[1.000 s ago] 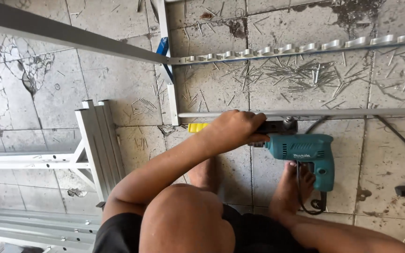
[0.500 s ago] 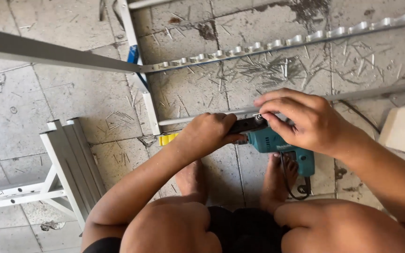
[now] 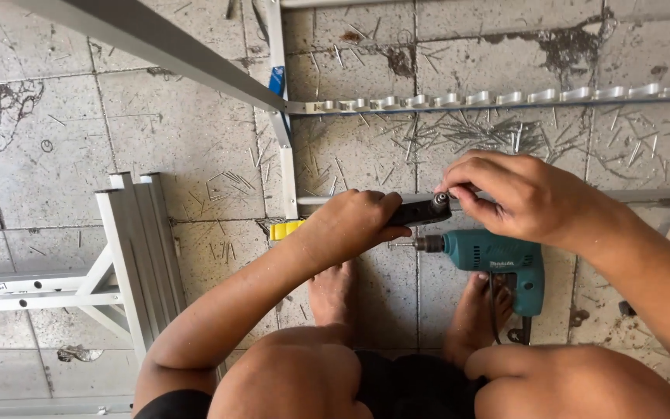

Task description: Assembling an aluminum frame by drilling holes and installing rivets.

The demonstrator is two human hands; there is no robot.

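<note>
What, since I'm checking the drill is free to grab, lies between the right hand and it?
Nothing visible. The drill lies on the floor just below the right hand, with no object between them. That hand's fingers are busy, though, pinching the tip of the black tool that the left hand holds.

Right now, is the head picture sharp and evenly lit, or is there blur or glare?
Head view: soft even daylight, no glare; both hands, left and right, and the teal electric drill look sharp; the grey metal bar at top is slightly soft.
</note>
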